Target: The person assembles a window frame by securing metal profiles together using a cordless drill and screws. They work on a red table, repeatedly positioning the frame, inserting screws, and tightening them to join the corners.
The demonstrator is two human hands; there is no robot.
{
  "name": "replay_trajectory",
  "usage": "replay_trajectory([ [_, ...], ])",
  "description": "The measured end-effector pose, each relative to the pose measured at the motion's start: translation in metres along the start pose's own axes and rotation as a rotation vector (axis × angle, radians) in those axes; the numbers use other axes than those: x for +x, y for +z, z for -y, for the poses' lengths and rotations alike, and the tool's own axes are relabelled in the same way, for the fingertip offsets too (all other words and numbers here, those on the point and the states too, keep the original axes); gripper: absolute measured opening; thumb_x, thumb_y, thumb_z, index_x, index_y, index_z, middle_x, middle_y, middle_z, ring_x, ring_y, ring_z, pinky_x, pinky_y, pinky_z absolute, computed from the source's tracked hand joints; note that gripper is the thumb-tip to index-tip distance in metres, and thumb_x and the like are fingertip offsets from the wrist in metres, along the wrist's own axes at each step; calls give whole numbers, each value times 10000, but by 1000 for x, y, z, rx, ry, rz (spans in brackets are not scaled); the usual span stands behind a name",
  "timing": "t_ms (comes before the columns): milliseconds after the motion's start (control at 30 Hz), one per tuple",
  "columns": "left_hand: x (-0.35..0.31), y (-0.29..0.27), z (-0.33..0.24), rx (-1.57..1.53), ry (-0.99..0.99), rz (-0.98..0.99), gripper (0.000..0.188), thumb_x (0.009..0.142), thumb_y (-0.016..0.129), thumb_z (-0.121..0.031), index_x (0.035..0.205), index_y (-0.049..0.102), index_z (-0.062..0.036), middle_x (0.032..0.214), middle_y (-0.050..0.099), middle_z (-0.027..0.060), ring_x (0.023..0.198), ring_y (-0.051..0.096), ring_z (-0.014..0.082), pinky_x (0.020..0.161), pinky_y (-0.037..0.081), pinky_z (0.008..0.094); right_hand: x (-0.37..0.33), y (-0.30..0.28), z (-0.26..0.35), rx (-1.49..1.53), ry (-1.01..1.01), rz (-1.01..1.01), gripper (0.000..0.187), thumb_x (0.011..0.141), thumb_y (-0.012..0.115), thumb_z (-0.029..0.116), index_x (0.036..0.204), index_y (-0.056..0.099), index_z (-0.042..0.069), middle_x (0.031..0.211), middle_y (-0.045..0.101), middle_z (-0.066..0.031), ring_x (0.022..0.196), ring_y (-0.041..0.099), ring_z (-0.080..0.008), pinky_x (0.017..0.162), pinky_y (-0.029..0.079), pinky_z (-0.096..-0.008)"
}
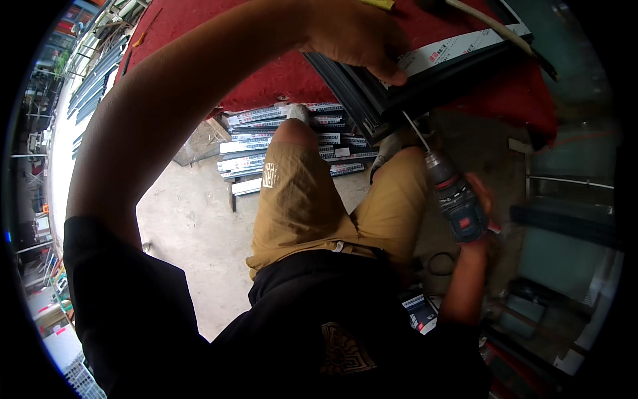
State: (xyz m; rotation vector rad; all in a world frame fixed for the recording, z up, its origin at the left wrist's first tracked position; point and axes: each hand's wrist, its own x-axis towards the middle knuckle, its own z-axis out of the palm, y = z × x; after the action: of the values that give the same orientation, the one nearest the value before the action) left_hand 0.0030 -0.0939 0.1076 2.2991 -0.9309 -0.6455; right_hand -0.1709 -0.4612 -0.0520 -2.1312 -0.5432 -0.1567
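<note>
My left hand [359, 38] lies on a dark metal frame [352, 93] with its thumb stretched over a white protective film strip [452, 52]. Its other fingers curl down on the frame and are partly hidden. My right hand [484, 199] is closed round a cordless drill [454, 199], held low beside my right knee. A long thin bit [417, 130] points up from the chuck, its tip at the frame's near edge; I cannot tell whether it has entered the metal. The frame rests on a red-covered table [266, 73] and juts over its near edge.
A hammer-like tool with a pale handle [488, 21] lies across the frame's far right. Several film-wrapped profiles [249, 149] are stacked on the floor under the table. Glass panes [558, 266] stand at the right. My knees are close below the frame.
</note>
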Motion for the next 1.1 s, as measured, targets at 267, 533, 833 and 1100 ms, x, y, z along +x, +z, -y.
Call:
replay_trajectory([
  [267,5,0,-3,-27,-35,13,605,973,799,-428,1348,706,37,1199,786,176,1135,746,258,1045,554,389,-27,15,-9,-83,42,-154,274,862,810,37,1128,766,-10,1013,760,-108,907,746,-231,815,610,-339],
  [533,5,-1,-11,80,-193,-124,732,1087,538,-656,1371,706,-2,1287,758,168,1240,699,309,1115,510,403,-69,26,10,-375,370,299,400,776,981,277,1063,786,78,1022,792,-135,990,757,-310,888,605,-484],
  [833,0,2,24,-138,156,-322,385,1025,737,-178,1380,707,-32,1263,774,116,1200,720,233,1074,545,372,-27,65,-7,-25,110,13,471,659,932,114,1102,788,42,984,774,-126,868,761,-339,774,605,-417],
  [1100,-6,3,3,-30,93,-283,258,1019,672,-66,1264,746,-30,1147,783,107,1119,738,222,1036,553,387,-24,106,-26,-387,-66,136,440,673,843,126,1109,789,154,941,713,-71,967,687,-344,840,555,-467],
])
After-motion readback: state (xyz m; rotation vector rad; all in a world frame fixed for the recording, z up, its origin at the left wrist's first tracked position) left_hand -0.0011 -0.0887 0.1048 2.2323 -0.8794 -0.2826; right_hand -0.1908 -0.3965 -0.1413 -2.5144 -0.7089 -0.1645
